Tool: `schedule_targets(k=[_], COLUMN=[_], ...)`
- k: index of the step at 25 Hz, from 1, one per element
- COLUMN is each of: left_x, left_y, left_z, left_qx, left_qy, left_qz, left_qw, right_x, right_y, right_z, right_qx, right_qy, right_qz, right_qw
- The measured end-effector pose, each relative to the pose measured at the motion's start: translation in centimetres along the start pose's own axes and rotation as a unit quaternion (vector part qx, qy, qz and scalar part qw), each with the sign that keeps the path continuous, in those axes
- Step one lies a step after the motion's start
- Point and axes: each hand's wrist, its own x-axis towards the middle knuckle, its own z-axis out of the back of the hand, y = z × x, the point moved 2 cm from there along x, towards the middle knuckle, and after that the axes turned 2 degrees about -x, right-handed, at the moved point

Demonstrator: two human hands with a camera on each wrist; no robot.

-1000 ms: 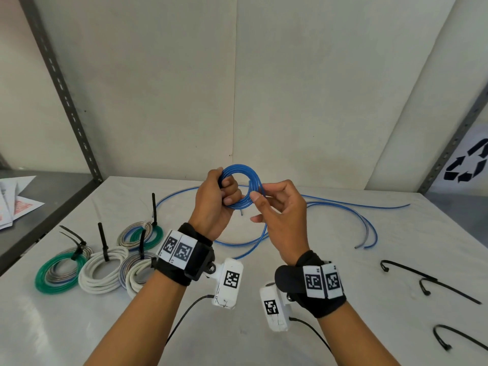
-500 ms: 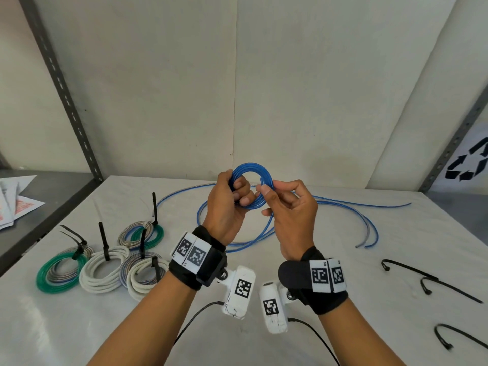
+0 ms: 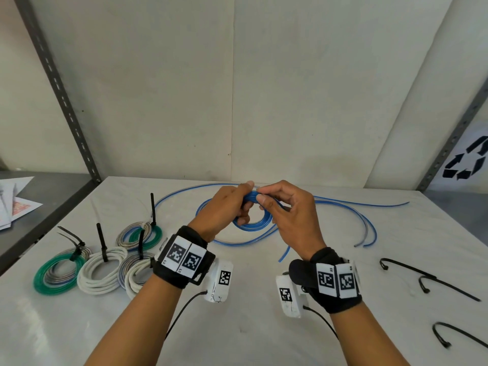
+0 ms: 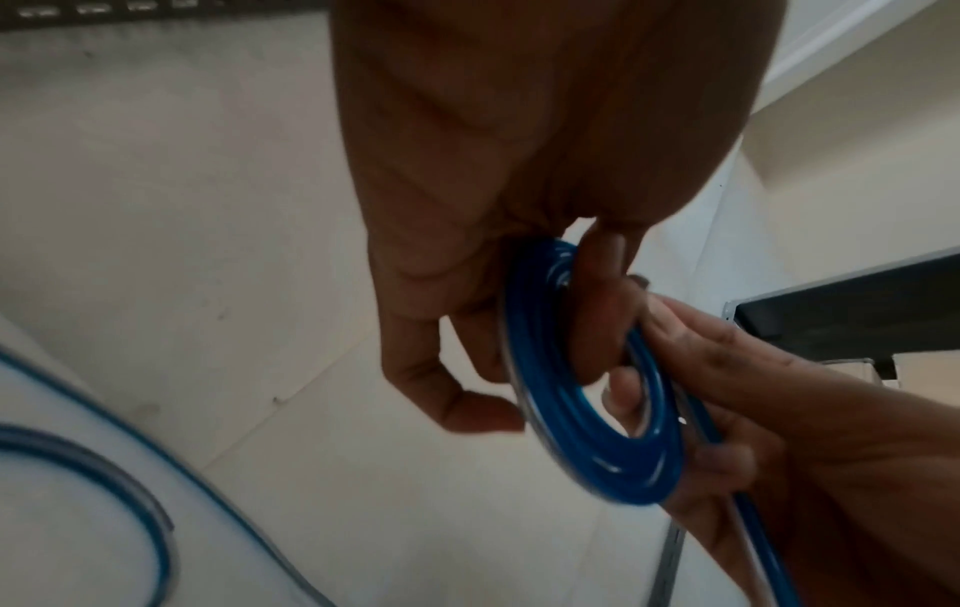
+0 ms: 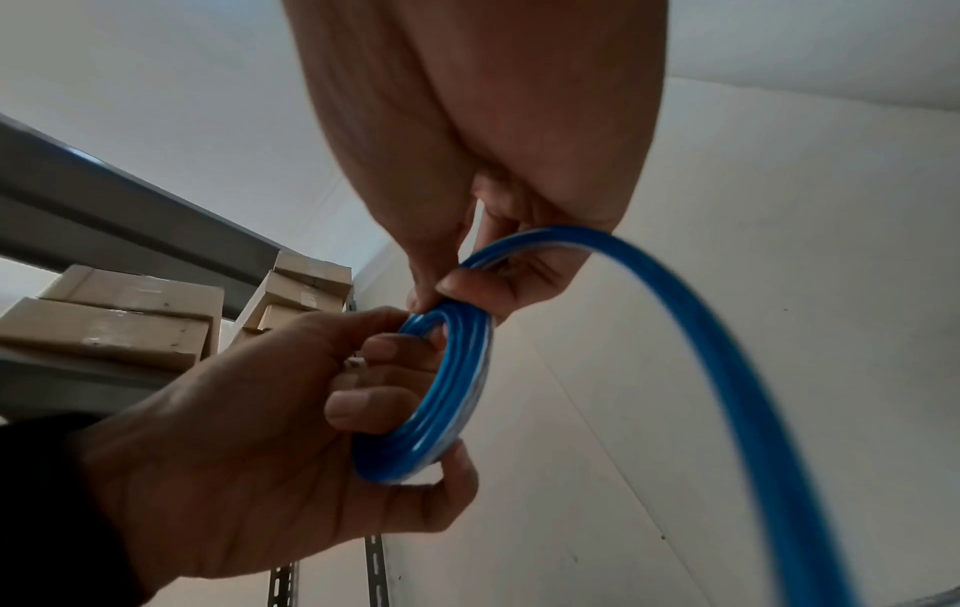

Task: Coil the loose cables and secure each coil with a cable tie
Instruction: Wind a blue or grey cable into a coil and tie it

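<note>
A small blue cable coil (image 3: pixel 254 225) hangs above the middle of the table, tilted nearly flat. My left hand (image 3: pixel 232 207) grips the coil (image 4: pixel 582 406) with fingers curled through its hole. My right hand (image 3: pixel 274 204) pinches the coil's top edge (image 5: pixel 446 382) between thumb and fingers, and the loose blue strand (image 5: pixel 727 369) runs out past its palm. The rest of the blue cable (image 3: pixel 343 207) lies in loose loops on the table behind and to the right. Three black cable ties (image 3: pixel 412 273) lie at the right.
Several tied coils, green, white and grey (image 3: pixel 100 270), sit at the left with black tie tails standing up. Slotted metal uprights (image 3: pixel 60 93) frame the white table (image 3: pixel 237 326). Papers (image 3: pixel 15 204) lie on a grey shelf at the far left.
Both hands have lowered and tipped the coil from upright to nearly flat. The right hand has moved in onto the coil's top edge next to the left thumb.
</note>
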Motion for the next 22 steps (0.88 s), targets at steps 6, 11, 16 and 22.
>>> schedule_targets(k=[6, 11, 16, 22], left_x=[0.6, 0.5, 0.9, 0.8], left_y=[0.0, -0.3, 0.0, 0.0], left_z=[0.6, 1.6, 1.6, 1.0], left_qx=[-0.273, -0.421, -0.472, -0.465], left_qy=[-0.055, -0.067, -0.088, -0.123], left_qz=[-0.002, 0.002, 0.009, -0.006], left_qw=[0.960, 0.905, 0.877, 0.877], right_x=[0.1, 0.2, 0.0, -0.4], right_y=[0.0, -0.3, -0.3, 0.2], right_z=[0.2, -0.4, -1.4, -2.4], right_qx=[0.073, 0.091, 0.071, 0.124], right_qy=[-0.076, -0.086, -0.070, -0.073], right_qz=[-0.026, -0.023, -0.026, -0.032], right_qw=[0.994, 0.992, 0.995, 0.989])
